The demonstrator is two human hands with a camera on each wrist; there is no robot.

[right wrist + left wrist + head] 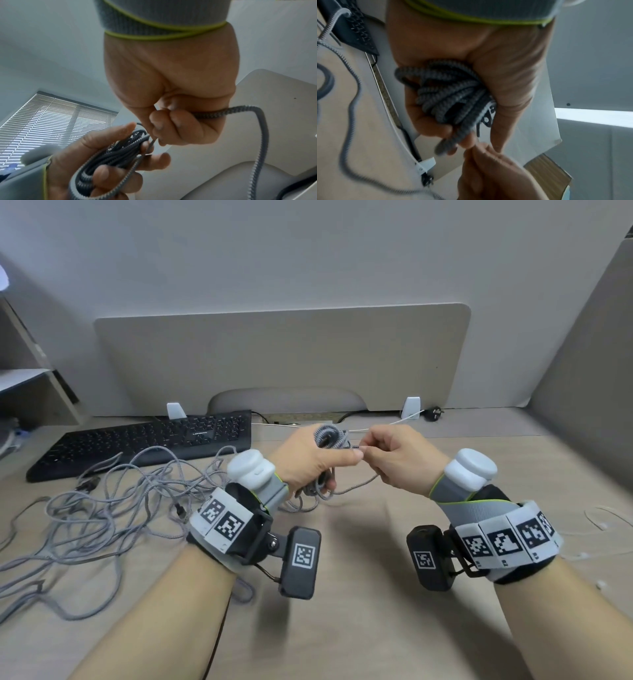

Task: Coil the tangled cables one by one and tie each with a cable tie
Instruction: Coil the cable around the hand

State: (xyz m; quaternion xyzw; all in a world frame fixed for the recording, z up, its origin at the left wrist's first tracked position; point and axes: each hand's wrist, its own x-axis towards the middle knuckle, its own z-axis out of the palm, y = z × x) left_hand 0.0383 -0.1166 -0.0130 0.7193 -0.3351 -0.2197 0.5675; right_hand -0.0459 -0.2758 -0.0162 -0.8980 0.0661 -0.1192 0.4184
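My left hand (337, 469) grips a coil of grey braided cable (328, 437) above the desk, thumb laid across it. The coil (453, 97) fills that palm in the left wrist view, and the same coil (111, 152) shows in the right wrist view. My right hand (368, 449) pinches the loose strand (240, 111) of this cable right beside the left thumb. The strand (356, 486) sags below both hands. A tangle of more grey cables (120, 501) lies on the desk at the left.
A black keyboard (154, 440) sits behind the tangle. A beige divider panel (281, 354) closes the back of the desk, with a black plug (434, 411) at its foot. Thin white strands (603, 520) lie on the desk at the right.
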